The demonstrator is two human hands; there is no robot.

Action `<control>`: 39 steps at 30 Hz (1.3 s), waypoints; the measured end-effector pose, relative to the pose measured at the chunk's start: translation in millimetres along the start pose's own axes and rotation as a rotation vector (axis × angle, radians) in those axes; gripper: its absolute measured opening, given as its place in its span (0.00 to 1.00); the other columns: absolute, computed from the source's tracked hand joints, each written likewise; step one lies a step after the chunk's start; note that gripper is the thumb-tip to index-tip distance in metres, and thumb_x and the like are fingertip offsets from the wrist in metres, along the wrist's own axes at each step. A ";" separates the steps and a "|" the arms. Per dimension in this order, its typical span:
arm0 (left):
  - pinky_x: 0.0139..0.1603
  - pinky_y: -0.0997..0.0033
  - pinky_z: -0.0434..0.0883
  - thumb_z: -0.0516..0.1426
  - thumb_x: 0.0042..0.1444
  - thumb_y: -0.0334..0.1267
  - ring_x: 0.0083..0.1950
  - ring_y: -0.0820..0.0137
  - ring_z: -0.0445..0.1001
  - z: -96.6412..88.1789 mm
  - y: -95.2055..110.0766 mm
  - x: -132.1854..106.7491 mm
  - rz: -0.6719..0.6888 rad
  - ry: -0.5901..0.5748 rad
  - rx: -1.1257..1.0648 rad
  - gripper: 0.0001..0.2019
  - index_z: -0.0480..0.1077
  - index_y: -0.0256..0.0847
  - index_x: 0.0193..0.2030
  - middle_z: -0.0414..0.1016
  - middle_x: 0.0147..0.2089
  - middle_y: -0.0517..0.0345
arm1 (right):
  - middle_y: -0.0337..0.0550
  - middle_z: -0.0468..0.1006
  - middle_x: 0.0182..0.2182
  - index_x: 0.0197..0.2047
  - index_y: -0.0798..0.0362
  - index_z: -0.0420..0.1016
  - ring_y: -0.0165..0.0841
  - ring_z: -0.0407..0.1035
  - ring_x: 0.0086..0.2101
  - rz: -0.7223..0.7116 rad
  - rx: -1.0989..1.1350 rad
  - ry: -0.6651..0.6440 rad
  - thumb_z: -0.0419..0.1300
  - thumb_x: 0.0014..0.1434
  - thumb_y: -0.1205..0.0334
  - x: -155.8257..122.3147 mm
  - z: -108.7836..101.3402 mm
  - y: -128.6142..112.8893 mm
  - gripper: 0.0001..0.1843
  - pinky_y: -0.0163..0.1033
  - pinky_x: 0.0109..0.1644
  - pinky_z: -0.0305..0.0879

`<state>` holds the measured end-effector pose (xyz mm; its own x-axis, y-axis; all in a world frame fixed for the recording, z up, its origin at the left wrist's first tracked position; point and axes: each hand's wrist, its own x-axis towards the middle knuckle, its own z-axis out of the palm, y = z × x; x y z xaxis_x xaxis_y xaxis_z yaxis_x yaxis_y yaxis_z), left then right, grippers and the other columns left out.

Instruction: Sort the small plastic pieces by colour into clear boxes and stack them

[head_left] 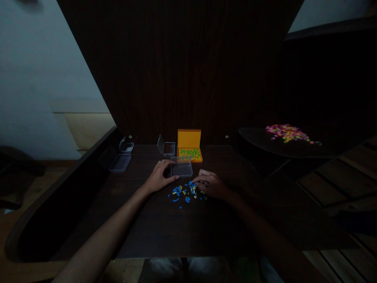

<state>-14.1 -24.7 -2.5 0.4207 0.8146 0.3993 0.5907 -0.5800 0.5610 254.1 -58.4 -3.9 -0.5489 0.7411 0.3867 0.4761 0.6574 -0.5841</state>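
A small clear plastic box (182, 169) lies open on the dark table, its lid raised at the back. My left hand (160, 176) grips its left side, thumb at the front corner and fingers toward the back. In front of the box is a loose scatter of small blue, yellow and pale pieces (187, 199). Over the right edge of this scatter, my right hand (210, 184) is closed with fingers curled and pinched. Whatever may be between those fingertips is too small to make out. Just behind the clear box stands an open orange case (189, 138) with green pieces in it.
More clear boxes stand open on the table: one (169, 149) left of the orange case, a larger one (120, 162) and a small one (127, 147) at the far left. Pink, red and yellow pieces (288, 132) are heaped on a side shelf (253, 137). A dark panel rises behind.
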 end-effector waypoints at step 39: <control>0.56 0.56 0.67 0.62 0.54 0.51 0.57 0.57 0.65 2.2 5.9 -1.2 -0.011 -0.045 0.031 0.33 0.57 0.44 0.63 0.67 0.57 0.50 | 0.38 0.75 0.23 0.27 0.54 0.69 0.22 0.58 0.15 0.531 0.593 0.323 0.66 0.44 0.50 7.6 8.6 -0.3 0.17 0.29 0.15 0.52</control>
<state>-9.6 -29.2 -1.2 0.4442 0.8206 0.3595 0.6163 -0.5712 0.5421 243.9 -54.1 -6.9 -0.0890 0.9921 0.0878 0.1271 0.0988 -0.9870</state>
